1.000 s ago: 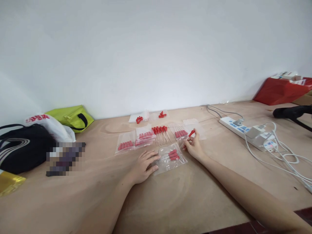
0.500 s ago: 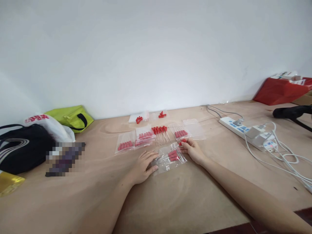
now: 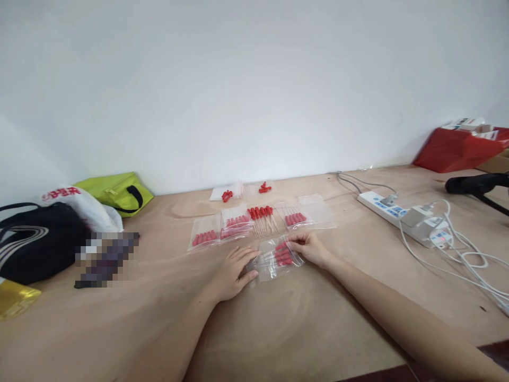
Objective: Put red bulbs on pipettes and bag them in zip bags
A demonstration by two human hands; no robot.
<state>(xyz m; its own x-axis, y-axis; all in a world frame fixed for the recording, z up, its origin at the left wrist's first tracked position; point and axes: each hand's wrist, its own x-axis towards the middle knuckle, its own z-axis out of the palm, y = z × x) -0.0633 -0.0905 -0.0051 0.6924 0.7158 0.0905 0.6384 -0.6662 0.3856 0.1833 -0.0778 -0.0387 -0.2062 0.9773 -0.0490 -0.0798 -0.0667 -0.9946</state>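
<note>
A clear plastic bag [image 3: 274, 273] lies flat on the wooden table, with several red-headed sticks [image 3: 283, 260] in it, their heads to the right. My left hand [image 3: 234, 271] rests at the bag's left edge, fingers stretched out and thumb apart, fingertips touching the plastic. At the bag's right side, my right hand [image 3: 309, 248] pinches a stick by its red end, which the fingers partly hide. Just beyond the bag is a row of loose red-headed sticks [image 3: 261, 213]. Filled bags lie on both sides: one at left [image 3: 204, 237], a stack [image 3: 237, 223] and one at right [image 3: 295, 217].
Small red pieces [image 3: 227, 196] sit on bags near the wall, with another red cluster [image 3: 264, 187] beside them. To the right are a power strip [image 3: 374, 200] and white cables [image 3: 473, 265]. A black bag [image 3: 43, 241] and green bag [image 3: 115, 193] stand left.
My right hand has moved left and slightly down, bringing the pinched stick in line with those in the bag. My left hand has stayed in place.
</note>
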